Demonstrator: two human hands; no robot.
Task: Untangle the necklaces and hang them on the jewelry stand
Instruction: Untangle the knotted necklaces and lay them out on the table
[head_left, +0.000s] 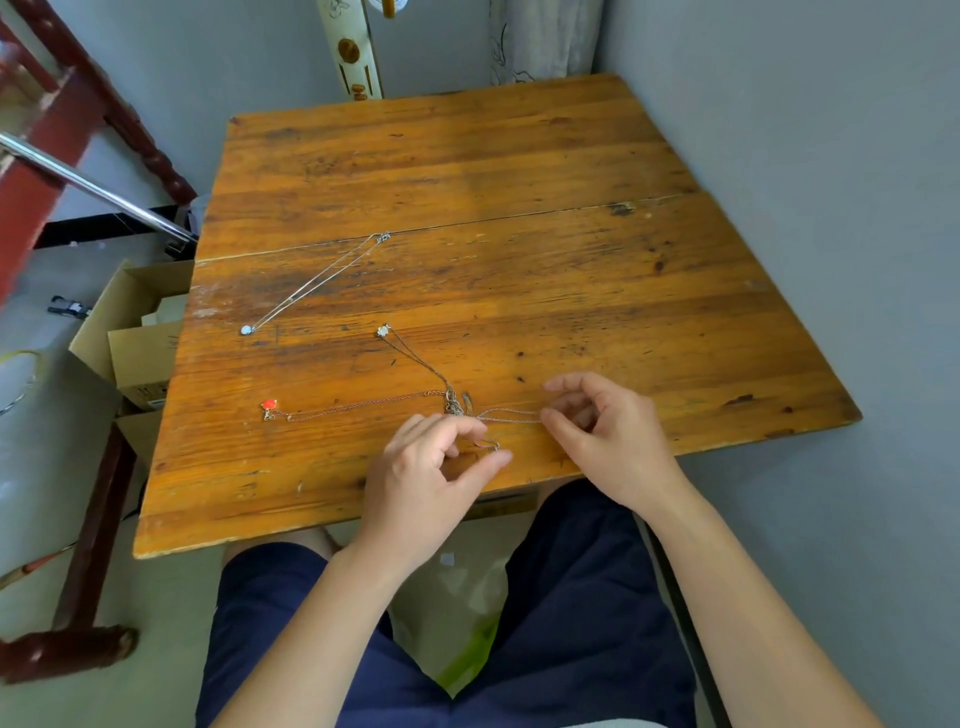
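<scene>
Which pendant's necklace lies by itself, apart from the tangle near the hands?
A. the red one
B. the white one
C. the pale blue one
C: the chain of the pale blue pendant lies straight and alone at the far left of the table, while the chains of the red pendant and the white pendant run into one knot.

Open tabletop (467, 156) at far side, wall (831, 182) hard along right edge, silver necklace (314, 283) lying left.

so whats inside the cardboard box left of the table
The cardboard box stands open, and a whitish item shows inside. The table edge covers the rest, so other contents cannot be told.
</scene>
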